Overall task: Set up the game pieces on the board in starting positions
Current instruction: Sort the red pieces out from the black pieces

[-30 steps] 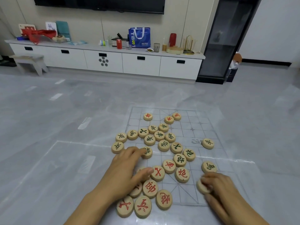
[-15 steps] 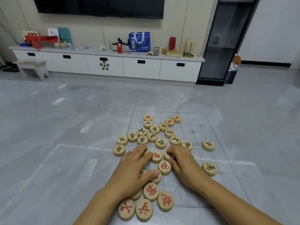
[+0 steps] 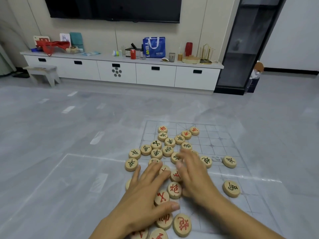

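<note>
Since a second ago the right hand (image 3: 193,175) has crossed from the near right edge of the board (image 3: 217,135) to its middle. It now lies just beside the left hand (image 3: 146,190), which has stayed over the near left part of the heap. Both hands are palm down. The left hand has its fingers spread and nearly straight, resting flat on the round wooden pieces (image 3: 156,153), with the thumb stretched out toward the near edge; it grips nothing. The right hand reaches forward with its fingers extended and close together, and they are smeared by motion blur. They seem to lie on top of the pieces and not around any one, though what sits under the palm is hidden. A red-lettered piece (image 3: 174,190) shows in the gap between the two hands, touching its neighbours. Most pieces are bunched loosely from the far edge down the board's left half to the near edge, and a few sit just past the grid's left edge on the floor (image 3: 69,131). Two lone pieces (image 3: 231,188) lie well apart toward the right edge. Several pieces are covered by the hands. Those nearest are cut off by the picture's bottom edge, as are both forearms. The board is clear film, so its near edge is hard to trace.
</note>
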The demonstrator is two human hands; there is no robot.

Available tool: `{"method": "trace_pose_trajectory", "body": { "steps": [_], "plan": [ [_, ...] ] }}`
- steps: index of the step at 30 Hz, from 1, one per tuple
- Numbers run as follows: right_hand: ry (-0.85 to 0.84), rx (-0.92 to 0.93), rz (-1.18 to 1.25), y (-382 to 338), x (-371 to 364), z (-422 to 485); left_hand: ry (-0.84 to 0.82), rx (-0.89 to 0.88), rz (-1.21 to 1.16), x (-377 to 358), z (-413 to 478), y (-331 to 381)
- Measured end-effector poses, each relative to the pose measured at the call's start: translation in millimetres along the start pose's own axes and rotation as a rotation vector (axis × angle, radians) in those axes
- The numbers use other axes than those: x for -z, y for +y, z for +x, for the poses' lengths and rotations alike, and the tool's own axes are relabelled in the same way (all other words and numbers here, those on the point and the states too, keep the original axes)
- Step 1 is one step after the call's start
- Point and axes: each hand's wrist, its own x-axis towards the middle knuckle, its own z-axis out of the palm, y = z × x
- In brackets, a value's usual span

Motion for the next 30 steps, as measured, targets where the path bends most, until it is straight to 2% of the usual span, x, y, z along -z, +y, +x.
{"method": "trace_pose_trajectory", "body": {
  "steps": [2,8,13,17,23,30],
  "plan": [
    [0.096,-0.016,-0.022,13.4,15.7,38.5,-0.008,0.012,0.041,-1.5,-0.1,-2.3],
    [0.057,-0.051,-0.281,66.3,37.8,121.9,-0.023,0.008,0.079,1.2,3.8,-1.2],
    [-0.301,-0.080,-0.348,83.1,28.4,146.4,-0.031,-0.018,0.049,2.6,6.8,-2.3],
    [-0.246,-0.144,-0.205,90.9,38.9,141.8,0.014,-0.067,0.068,5.5,6.9,1.7],
    [-0.113,-0.270,-0.241,130.0,80.5,91.3,0.217,-0.295,0.153,-11.6,25.9,27.6],
    [-0.041,-0.270,-0.279,129.8,111.3,-56.6,0.235,-0.391,0.378,-35.4,50.4,54.9]
  ]
}}
